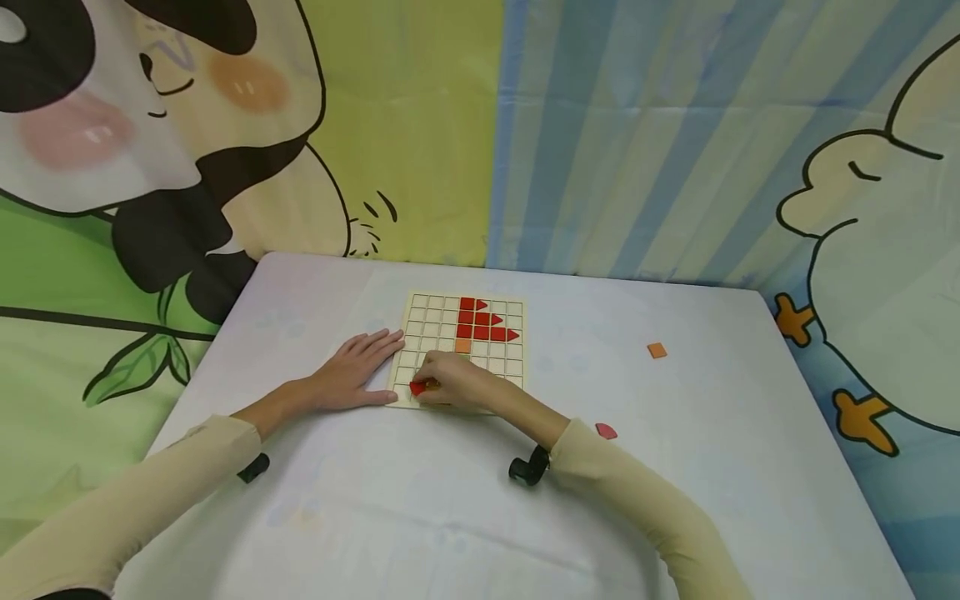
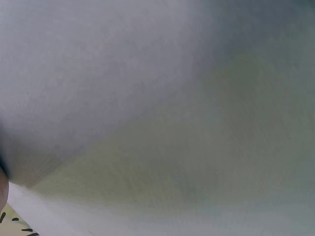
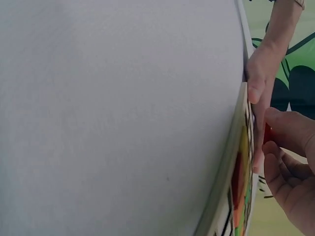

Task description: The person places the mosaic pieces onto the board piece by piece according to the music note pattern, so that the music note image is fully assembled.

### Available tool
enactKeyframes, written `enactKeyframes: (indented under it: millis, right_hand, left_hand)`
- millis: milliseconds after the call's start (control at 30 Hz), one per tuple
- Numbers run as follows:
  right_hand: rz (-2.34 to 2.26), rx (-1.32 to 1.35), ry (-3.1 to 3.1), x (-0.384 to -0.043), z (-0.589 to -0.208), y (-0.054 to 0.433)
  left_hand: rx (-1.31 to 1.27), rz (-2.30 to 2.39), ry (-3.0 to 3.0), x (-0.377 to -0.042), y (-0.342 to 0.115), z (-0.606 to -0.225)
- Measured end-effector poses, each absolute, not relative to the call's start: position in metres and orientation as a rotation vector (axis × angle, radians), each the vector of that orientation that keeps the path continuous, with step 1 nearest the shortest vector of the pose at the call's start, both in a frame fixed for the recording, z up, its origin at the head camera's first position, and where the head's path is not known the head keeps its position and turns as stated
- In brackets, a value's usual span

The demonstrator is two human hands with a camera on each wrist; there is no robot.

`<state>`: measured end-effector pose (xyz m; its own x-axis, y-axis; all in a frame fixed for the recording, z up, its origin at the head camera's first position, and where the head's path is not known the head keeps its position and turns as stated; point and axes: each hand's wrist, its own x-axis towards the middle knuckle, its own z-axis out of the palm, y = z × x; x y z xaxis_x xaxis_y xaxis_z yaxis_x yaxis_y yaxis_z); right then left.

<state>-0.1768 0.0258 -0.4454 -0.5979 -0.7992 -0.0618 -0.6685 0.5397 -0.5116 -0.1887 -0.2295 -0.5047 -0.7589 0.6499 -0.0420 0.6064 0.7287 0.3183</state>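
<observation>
A pale grid board (image 1: 423, 325) lies on the white table. My left hand (image 1: 356, 371) rests flat at its left edge, fingertips and thumb touching it. Over the board's lower part, my right hand (image 1: 457, 382) pinches a small red piece (image 1: 417, 388) between thumb and fingers; the piece (image 3: 267, 132) shows partly in the right wrist view. Rows of red squares ending in red points (image 1: 480, 319) fill part of the upper right grid, with an orange square (image 1: 462, 345) beneath them. My right hand hides the lower middle squares. In the right wrist view, yellow, red and green pieces appear on the board edge-on.
To the right of the board, an orange square piece (image 1: 657, 350) lies loose on the table (image 1: 720, 500). A pinkish-red fan-shaped piece (image 1: 606, 431) lies near the right forearm. Printed cloth (image 1: 420, 125) hangs behind the table. The left wrist view shows mostly blurred table surface.
</observation>
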Motion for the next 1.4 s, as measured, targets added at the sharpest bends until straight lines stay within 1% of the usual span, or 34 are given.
enactKeyframes:
  millis: [400,600,833,967,1400]
  right_hand:
    - [-0.539,-1.231,2.530,-0.176,-0.459,0.019]
    - [-0.549,-1.232,2.550,-0.176,-0.463,0.018]
    - [-0.524,-1.167,2.547,-0.173,-0.455,0.015]
    - [-0.501,-1.133,2.557,-0.173,-0.457,0.012]
    - [-0.419,-1.293,2.588,-0.164,-0.452,0.012]
  left_hand:
    - [1.035,0.516,2.775,-0.188,-0.231,-0.508]
    - [1.037,0.450,2.780,-0.190,-0.231,-0.510]
    - [1.041,0.432,2.786,-0.192,-0.231,-0.511]
    - [1.043,0.442,2.784,-0.190,-0.231,-0.511]
    - [1.044,0.432,2.791,-0.189,-0.231,-0.508]
